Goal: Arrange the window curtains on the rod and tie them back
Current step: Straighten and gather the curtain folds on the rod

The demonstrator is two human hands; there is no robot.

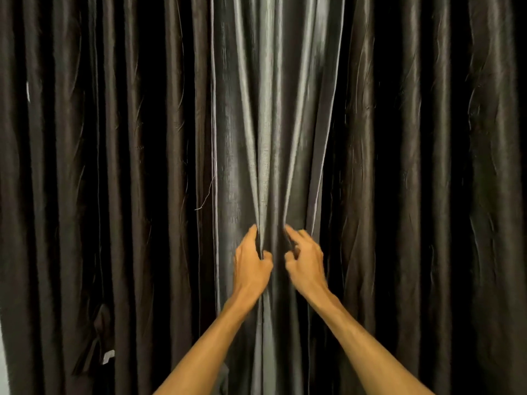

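Note:
A grey shiny curtain panel (271, 109) hangs in the middle, gathered into folds that narrow toward my hands. Dark brown curtain panels hang on either side, the left brown curtain (99, 166) and the right brown curtain (427, 166). My left hand (252, 263) pinches a fold of the grey curtain between thumb and fingers. My right hand (305, 260) is just to the right of it, fingers curled into the neighbouring folds, slightly blurred. The rod is out of view above.
A dark tie-back strap (97, 332) with a small white tag (108, 356) hangs at the lower left against the brown curtain. A loose thread (206, 195) dangles from the grey panel's left edge. A pale wall strip shows at the bottom left corner.

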